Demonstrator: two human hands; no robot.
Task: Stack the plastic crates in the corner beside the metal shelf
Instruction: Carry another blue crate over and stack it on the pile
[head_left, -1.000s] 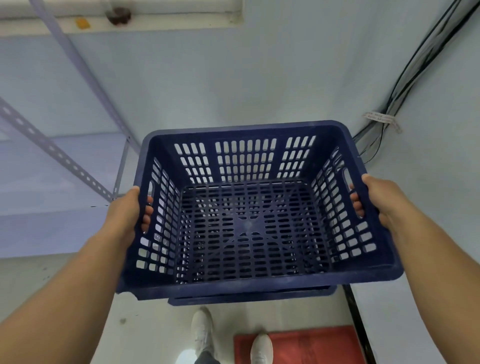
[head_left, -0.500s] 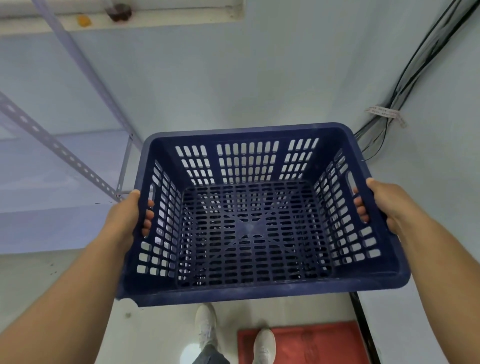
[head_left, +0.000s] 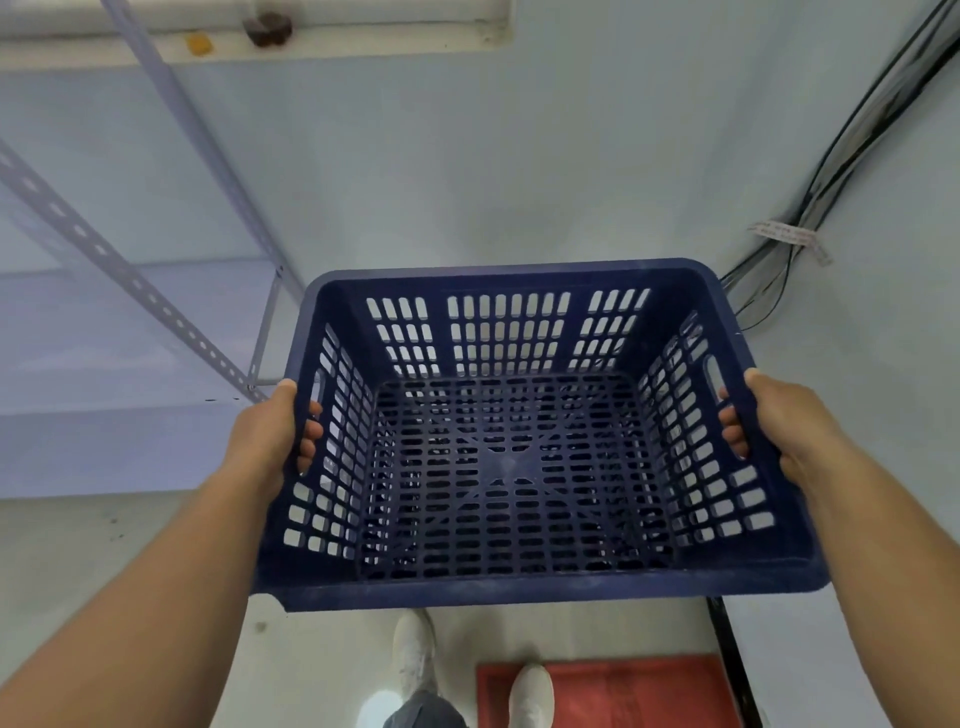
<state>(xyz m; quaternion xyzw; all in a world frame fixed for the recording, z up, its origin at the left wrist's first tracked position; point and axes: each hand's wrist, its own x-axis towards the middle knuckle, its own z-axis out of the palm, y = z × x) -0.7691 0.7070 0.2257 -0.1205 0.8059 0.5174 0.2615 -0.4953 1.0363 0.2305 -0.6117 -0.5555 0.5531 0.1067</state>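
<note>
Blue crate (head_left: 519, 587), gripped by both hands, has moved slightly lower and rightward.

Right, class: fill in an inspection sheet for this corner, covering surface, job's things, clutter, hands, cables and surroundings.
Surface: pale floor, small dark specks.
Job's things: blue crate, empty, held level in the air; no other crate seen.
Clutter: red mat under one white shoe.
Hands: left hand and right hand grip the crate's side handles.
Cables: black bundle down the right wall, tagged.
Surroundings: metal shelf at left, pale walls.
</note>
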